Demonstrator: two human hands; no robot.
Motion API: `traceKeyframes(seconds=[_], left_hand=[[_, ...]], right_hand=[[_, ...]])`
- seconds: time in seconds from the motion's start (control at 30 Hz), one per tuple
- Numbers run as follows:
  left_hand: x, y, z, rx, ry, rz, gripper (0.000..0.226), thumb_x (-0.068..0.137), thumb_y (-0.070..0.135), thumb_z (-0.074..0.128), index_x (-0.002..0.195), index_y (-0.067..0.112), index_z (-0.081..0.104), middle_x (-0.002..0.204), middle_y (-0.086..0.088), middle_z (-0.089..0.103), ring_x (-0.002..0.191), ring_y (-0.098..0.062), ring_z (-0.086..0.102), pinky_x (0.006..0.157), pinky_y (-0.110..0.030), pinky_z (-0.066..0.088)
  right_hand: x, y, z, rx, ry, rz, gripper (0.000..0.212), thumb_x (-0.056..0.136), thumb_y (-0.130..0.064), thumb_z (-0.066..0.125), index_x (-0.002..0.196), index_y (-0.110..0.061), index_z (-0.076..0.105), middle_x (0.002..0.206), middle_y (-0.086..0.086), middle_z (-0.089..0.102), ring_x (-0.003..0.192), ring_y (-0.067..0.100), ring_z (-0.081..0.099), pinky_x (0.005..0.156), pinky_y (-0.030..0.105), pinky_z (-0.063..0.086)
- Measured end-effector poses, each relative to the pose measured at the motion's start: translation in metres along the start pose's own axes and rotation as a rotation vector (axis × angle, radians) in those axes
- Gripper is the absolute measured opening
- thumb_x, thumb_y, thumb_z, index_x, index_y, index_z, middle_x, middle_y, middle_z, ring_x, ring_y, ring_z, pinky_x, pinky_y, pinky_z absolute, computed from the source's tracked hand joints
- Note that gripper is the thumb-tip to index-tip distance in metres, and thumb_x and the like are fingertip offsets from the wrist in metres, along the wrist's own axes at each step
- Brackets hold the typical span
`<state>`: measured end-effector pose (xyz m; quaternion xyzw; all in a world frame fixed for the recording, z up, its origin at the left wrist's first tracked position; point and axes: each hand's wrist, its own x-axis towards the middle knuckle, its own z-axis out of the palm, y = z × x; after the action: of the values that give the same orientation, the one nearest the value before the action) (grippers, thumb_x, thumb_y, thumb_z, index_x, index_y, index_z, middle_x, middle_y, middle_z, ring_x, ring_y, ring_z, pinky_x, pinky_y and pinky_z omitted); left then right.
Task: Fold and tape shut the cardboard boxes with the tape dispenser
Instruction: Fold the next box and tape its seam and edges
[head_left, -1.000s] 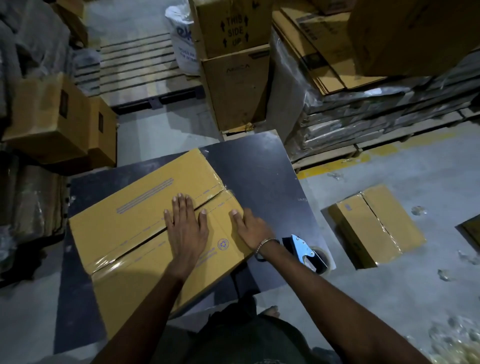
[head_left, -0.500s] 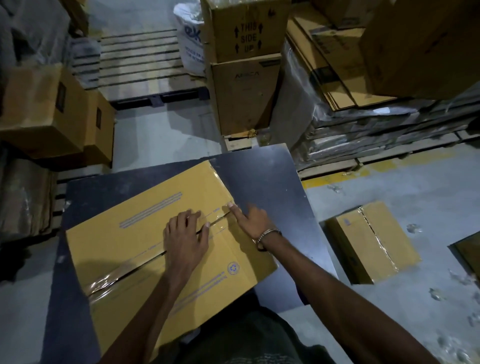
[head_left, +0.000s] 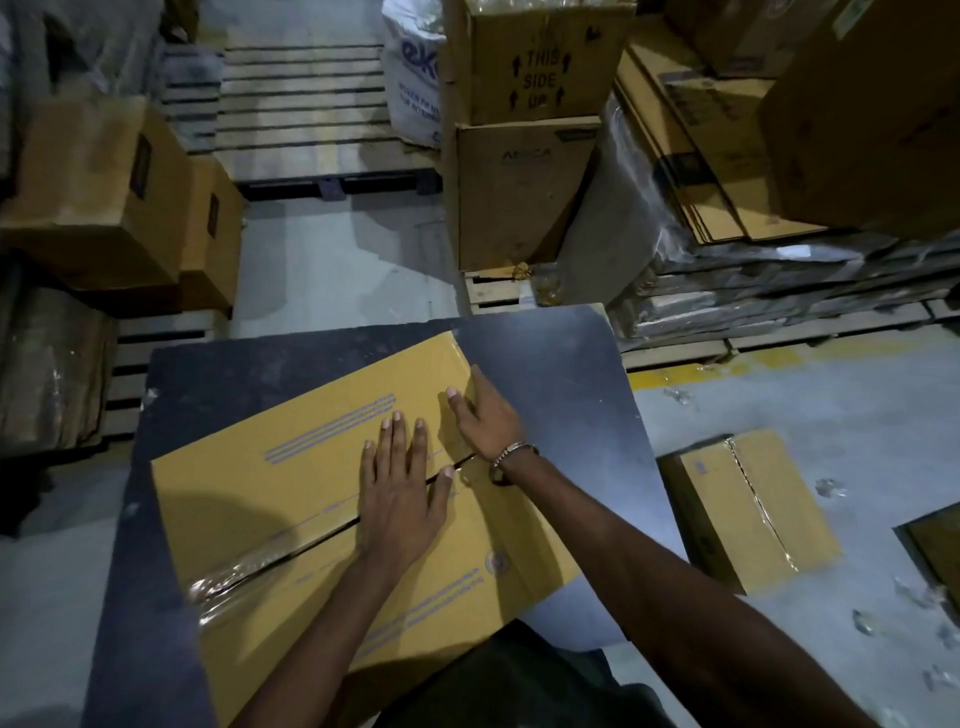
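Observation:
A yellow cardboard box (head_left: 291, 483) lies flat on the dark table (head_left: 550, 364), its two top flaps closed along a centre seam with clear tape shining at the seam's left end. My left hand (head_left: 402, 488) presses flat on the seam with straight fingers. My right hand (head_left: 485, 415), with a metal bracelet at the wrist, rests on the box's right end near the seam, fingers over the far right edge. The tape dispenser is out of view.
A taped yellow box (head_left: 748, 509) lies on the concrete floor to the right. Stacked brown cartons (head_left: 524, 135) stand behind the table on pallets. More cartons (head_left: 98, 192) sit at the left. Flat cardboard sheets (head_left: 691, 156) pile at the right rear.
The camera has tilted up, and the tape dispenser at the table's right edge has left the view. My right hand slid along the box's right end toward its far corner; my left hand stays on the seam.

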<state>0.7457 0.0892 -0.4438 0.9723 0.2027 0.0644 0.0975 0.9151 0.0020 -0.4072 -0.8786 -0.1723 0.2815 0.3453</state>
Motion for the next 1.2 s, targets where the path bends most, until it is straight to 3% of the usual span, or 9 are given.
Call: traceKeyframes(seconds=[0.13,0.3,0.5,0.6,0.7,0.8,0.93,1.07,1.2], left_hand=[[-0.001,0.0,0.0,-0.01,-0.011,-0.01,0.074,0.107,0.055,0.038,0.166,0.012,0.026,0.175,-0.015,0.014,0.163,-0.029,0.007,0.13,-0.053,0.012],[0.004,-0.002,-0.006,-0.063,-0.033,-0.036,0.073,0.105,0.06,0.041,0.165,0.018,0.034,0.174,-0.009,0.02,0.162,-0.025,0.014,0.13,-0.05,0.016],[0.016,-0.015,-0.015,-0.075,-0.041,-0.043,0.075,0.093,0.073,0.052,0.152,0.026,0.053,0.162,-0.003,0.043,0.146,-0.028,0.041,0.115,-0.047,0.034],[0.02,-0.018,-0.016,-0.093,-0.033,-0.034,0.076,0.09,0.077,0.053,0.149,0.029,0.055,0.157,-0.002,0.046,0.14,-0.029,0.045,0.112,-0.049,0.038],[0.02,-0.019,-0.016,-0.113,-0.031,-0.046,0.076,0.089,0.078,0.053,0.149,0.031,0.054,0.157,-0.001,0.045,0.14,-0.029,0.044,0.112,-0.049,0.037],[0.017,-0.017,-0.015,-0.113,-0.036,-0.063,0.077,0.089,0.079,0.053,0.15,0.031,0.053,0.158,0.0,0.043,0.141,-0.027,0.041,0.113,-0.047,0.036],[0.015,-0.015,-0.012,-0.115,-0.042,-0.057,0.078,0.089,0.077,0.056,0.152,0.031,0.052,0.16,0.001,0.04,0.144,-0.028,0.04,0.114,-0.048,0.035],[0.013,-0.016,-0.01,-0.11,-0.025,-0.046,0.079,0.09,0.078,0.053,0.152,0.029,0.053,0.161,-0.001,0.041,0.145,-0.028,0.04,0.115,-0.046,0.032],[0.011,-0.014,-0.01,-0.107,-0.002,-0.028,0.077,0.095,0.073,0.052,0.157,0.028,0.048,0.165,-0.003,0.037,0.149,-0.028,0.036,0.118,-0.046,0.033]], right_hand=[[0.027,-0.007,-0.005,-0.016,-0.052,0.163,0.081,0.097,-0.079,0.032,0.143,-0.014,0.046,0.145,0.017,0.056,0.131,0.04,0.055,0.1,0.046,0.045],[0.044,-0.035,-0.005,0.017,0.029,0.007,0.074,0.103,-0.061,0.046,0.158,-0.013,0.035,0.157,0.013,0.047,0.143,0.035,0.045,0.111,0.04,0.039],[0.078,-0.048,-0.025,-0.095,-0.198,0.21,0.103,0.09,-0.085,0.038,0.147,0.0,0.051,0.156,0.024,0.046,0.139,0.043,0.047,0.113,0.05,0.04],[0.089,-0.061,-0.036,-0.003,-0.042,0.083,0.091,0.093,-0.069,0.058,0.154,-0.004,0.04,0.16,0.018,0.041,0.144,0.037,0.043,0.113,0.045,0.039],[0.099,-0.061,-0.036,-0.056,-0.092,0.002,0.084,0.091,-0.062,0.068,0.154,-0.013,0.042,0.157,0.012,0.047,0.141,0.032,0.047,0.111,0.043,0.043],[0.094,-0.045,-0.021,-0.124,-0.071,0.013,0.068,0.094,-0.058,0.066,0.146,-0.017,0.053,0.144,0.012,0.059,0.134,0.035,0.053,0.105,0.041,0.046],[0.067,-0.029,0.001,-0.001,0.021,0.068,0.076,0.096,-0.057,0.063,0.157,-0.02,0.039,0.151,0.013,0.054,0.14,0.038,0.046,0.109,0.043,0.042],[0.059,-0.009,-0.01,0.01,-0.04,0.061,0.064,0.094,-0.059,0.064,0.148,-0.027,0.052,0.144,0.002,0.061,0.134,0.031,0.053,0.107,0.04,0.041],[0.018,0.009,-0.027,-0.046,-0.047,0.078,0.05,0.099,-0.063,0.052,0.13,-0.026,0.064,0.12,0.002,0.073,0.114,0.027,0.067,0.09,0.037,0.051]])
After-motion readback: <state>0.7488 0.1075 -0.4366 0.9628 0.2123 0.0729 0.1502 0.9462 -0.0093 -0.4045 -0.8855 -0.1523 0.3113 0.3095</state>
